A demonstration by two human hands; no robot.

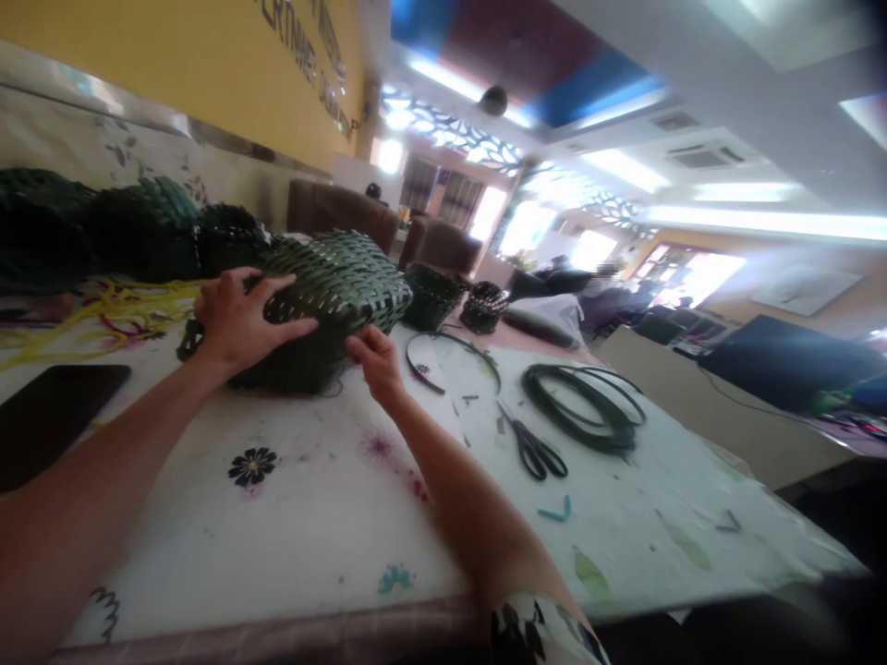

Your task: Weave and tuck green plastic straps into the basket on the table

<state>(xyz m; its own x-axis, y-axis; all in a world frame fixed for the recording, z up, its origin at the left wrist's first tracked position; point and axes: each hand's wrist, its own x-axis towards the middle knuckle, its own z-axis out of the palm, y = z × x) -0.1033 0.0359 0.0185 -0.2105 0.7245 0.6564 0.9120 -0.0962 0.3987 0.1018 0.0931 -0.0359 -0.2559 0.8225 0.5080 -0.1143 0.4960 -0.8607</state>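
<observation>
A dark green woven basket (339, 282) lies upside down on the white flowered tablecloth (291, 517). My left hand (239, 319) rests on its top left side with the fingers spread over the weave. My right hand (374, 356) grips the basket's lower right edge, fingers curled under the rim. Whether it also holds a strip there I cannot tell.
Black scissors (532, 450) and a coil of green strips (586, 406) lie right of the basket. Small baskets (433, 294) stand behind it, more green weaving (103, 231) at the left. A dark flat object (48, 416) lies at the left edge. People sit far back.
</observation>
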